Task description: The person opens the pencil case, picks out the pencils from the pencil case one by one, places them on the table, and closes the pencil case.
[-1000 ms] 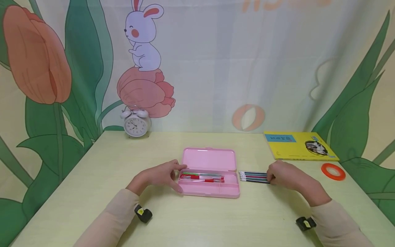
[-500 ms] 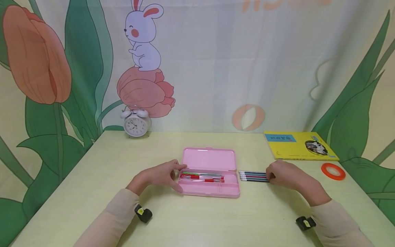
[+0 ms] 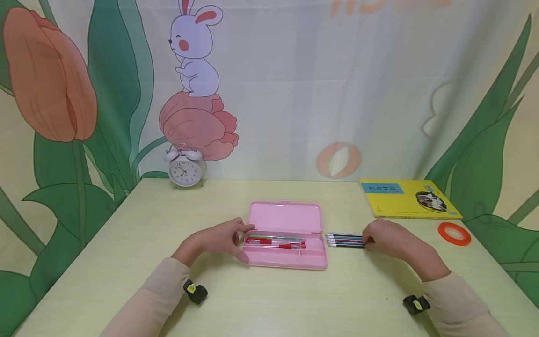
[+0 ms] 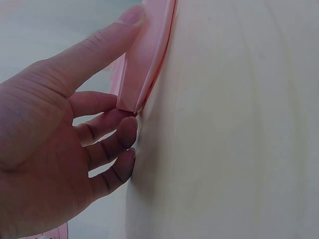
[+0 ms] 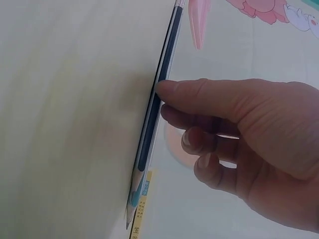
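Note:
A pink pencil case (image 3: 269, 257) lies with its lid raised, several red-marked and green pens (image 3: 275, 242) in its back compartment. My left hand (image 3: 223, 238) holds the case's left end, thumb at the front edge and index finger at the back; the left wrist view shows the thumb on the pink wall. Just right of the case lies a row of several dark pencils (image 3: 345, 240), eraser ends toward it. With thumb and index finger my right hand (image 3: 389, 238) pinches the row near its right part. The right wrist view shows a dark pencil (image 5: 162, 74) and sharpened tips.
A yellow book (image 3: 404, 201) lies at the back right, with an orange ring-shaped roll (image 3: 454, 233) in front of it. Toward the back left stands a white alarm clock (image 3: 185, 171). A printed curtain (image 3: 278, 93) hangs behind the table.
The front pencil, slanted a second ago, now lies parallel with the others, and the row is tighter. My right hand has shifted very slightly left. My left hand stays put.

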Demonstrator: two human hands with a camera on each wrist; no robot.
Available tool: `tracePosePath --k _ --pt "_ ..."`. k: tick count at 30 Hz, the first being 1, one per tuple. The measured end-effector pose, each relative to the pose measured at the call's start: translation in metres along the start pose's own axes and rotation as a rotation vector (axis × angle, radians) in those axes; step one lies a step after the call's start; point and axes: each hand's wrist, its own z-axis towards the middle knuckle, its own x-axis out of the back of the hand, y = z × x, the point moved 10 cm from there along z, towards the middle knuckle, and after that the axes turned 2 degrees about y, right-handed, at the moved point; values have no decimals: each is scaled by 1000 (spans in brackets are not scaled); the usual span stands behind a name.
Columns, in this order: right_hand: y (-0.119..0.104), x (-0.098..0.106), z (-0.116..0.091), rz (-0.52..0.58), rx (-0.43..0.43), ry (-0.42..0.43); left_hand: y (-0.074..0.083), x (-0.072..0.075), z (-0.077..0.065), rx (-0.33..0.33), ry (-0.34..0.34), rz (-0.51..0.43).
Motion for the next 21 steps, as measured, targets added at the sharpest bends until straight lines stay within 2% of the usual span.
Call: tracePosePath --k 16,21 --pt "-4 2 1 -27 37 27 -2 0 0 22 8 3" --pt "-8 5 2 73 64 58 -1 -1 0 12 3 1"
